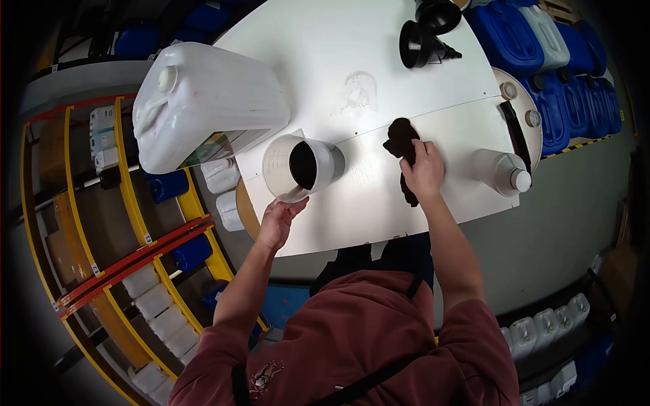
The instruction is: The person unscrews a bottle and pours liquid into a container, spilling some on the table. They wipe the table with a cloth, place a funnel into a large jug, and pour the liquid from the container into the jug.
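My left hand (276, 223) is closed on the lower edge of a translucent measuring jug (276, 166), which has dark contents. The jug is at the left part of the white table (325, 227). On a dark crumpled cloth (403, 139) lies my right hand (424, 169), fingers bent and pressed on the cloth. The right palm and the cloth under it are partly hidden. A large white canister (210, 95) with a white cap stands behind and left of the jug.
Two black funnels (416, 46) are at the table's far edge. A white bottle (501, 172) stands at the right, near a round drum top (508, 78). Blue canisters (504, 37) are stacked at the back right. Yellow and red racking (132, 176) is at the left.
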`<state>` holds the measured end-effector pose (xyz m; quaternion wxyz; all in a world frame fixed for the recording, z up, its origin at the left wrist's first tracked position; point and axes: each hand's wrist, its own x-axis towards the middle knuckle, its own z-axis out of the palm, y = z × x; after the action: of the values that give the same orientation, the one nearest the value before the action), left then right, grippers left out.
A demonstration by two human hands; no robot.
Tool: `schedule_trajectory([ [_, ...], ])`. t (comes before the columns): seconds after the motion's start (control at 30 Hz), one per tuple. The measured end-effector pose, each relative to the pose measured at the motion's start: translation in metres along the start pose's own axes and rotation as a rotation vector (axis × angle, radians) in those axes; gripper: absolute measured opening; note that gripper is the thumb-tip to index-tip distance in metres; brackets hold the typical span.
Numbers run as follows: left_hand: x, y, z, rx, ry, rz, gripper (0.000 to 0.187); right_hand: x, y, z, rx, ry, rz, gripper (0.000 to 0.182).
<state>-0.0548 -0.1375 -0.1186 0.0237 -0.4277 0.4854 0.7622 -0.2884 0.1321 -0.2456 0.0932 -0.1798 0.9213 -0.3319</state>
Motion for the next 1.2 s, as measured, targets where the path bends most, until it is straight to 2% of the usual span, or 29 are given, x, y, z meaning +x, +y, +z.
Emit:
schedule_trajectory([
  [0.13, -0.022, 0.004, -0.007, -0.02, 0.066, 0.033, 0.045, 0.046, -0.037, 0.01, 0.047, 0.228, -0.132, 0.046],
  [0.2, -0.028, 0.006, -0.012, -0.027, 0.146, 0.046, 0.038, 0.086, -0.047, 0.021, -0.008, 0.25, -0.185, 0.048],
  [0.23, -0.031, 0.007, -0.016, -0.026, 0.158, 0.047, 0.038, 0.105, -0.047, 0.037, -0.051, 0.226, -0.208, 0.052],
  [0.27, -0.035, 0.008, -0.021, -0.005, 0.157, 0.052, 0.024, 0.123, -0.047, 0.053, -0.093, 0.203, -0.232, 0.056],
  [0.3, -0.037, 0.009, -0.028, 0.018, 0.157, 0.053, 0.019, 0.137, -0.049, 0.068, -0.141, 0.134, -0.234, 0.062],
  [0.33, -0.04, 0.008, -0.035, 0.022, 0.17, 0.049, 0.019, 0.148, -0.052, 0.079, -0.19, 0.063, -0.234, 0.068],
  [0.4, -0.044, 0.006, -0.048, -0.12, 0.062, 0.125, 0.02, 0.159, -0.071, 0.088, -0.272, -0.018, -0.257, 0.074],
  [0.5, -0.048, 0.017, -0.047, -0.108, 0.081, 0.153, 0.021, 0.133, -0.107, 0.108, -0.363, -0.244, -0.42, 0.074],
  [0.57, -0.05, 0.027, -0.042, -0.016, 0.143, 0.13, 0.026, 0.092, -0.119, 0.118, -0.248, -0.393, -0.575, 0.078],
  [0.7, -0.057, 0.048, -0.038, 0.07, 0.117, 0.166, 0.033, 0.009, -0.091, 0.139, -0.069, -0.475, -0.87, 0.056],
  [0.77, -0.062, 0.057, -0.036, 0.084, 0.04, 0.214, 0.035, -0.013, -0.084, 0.115, 0.195, -0.636, -0.807, 0.047],
  [0.8, -0.064, 0.06, -0.035, 0.094, 0.046, 0.207, 0.035, -0.026, -0.08, 0.113, 0.332, -0.566, -0.606, 0.044],
  [0.87, -0.067, 0.066, -0.032, 0.102, 0.012, 0.214, 0.037, -0.019, -0.093, 0.084, 0.734, -0.639, 0.085, 0.037],
  [0.93, -0.068, 0.07, -0.023, 0.118, -0.024, 0.205, 0.038, 0.005, -0.103, 0.079, 1.225, -0.438, 0.492, 0.032],
  [0.97, -0.068, 0.072, -0.017, 0.133, -0.038, 0.219, 0.038, 0.018, -0.109, 0.068, 1.584, -0.473, 0.645, 0.037],
  [1.03, -0.066, 0.073, -0.006, 0.159, -0.065, 0.225, 0.038, 0.037, -0.119, 0.067, 1.919, -0.543, 0.862, 0.043],
  [1.07, -0.065, 0.072, 0.0, 0.136, -0.096, 0.203, 0.037, 0.042, -0.132, 0.053, 1.956, -0.553, 0.852, 0.048],
  [1.13, -0.066, 0.072, 0.008, 0.123, -0.128, 0.183, 0.037, 0.041, -0.138, 0.046, 2.02, -0.728, 0.802, 0.055],
  [1.2, -0.064, 0.07, 0.015, 0.142, -0.142, 0.247, 0.036, 0.035, -0.137, 0.036, 2.017, -0.727, 0.78, 0.057],
])
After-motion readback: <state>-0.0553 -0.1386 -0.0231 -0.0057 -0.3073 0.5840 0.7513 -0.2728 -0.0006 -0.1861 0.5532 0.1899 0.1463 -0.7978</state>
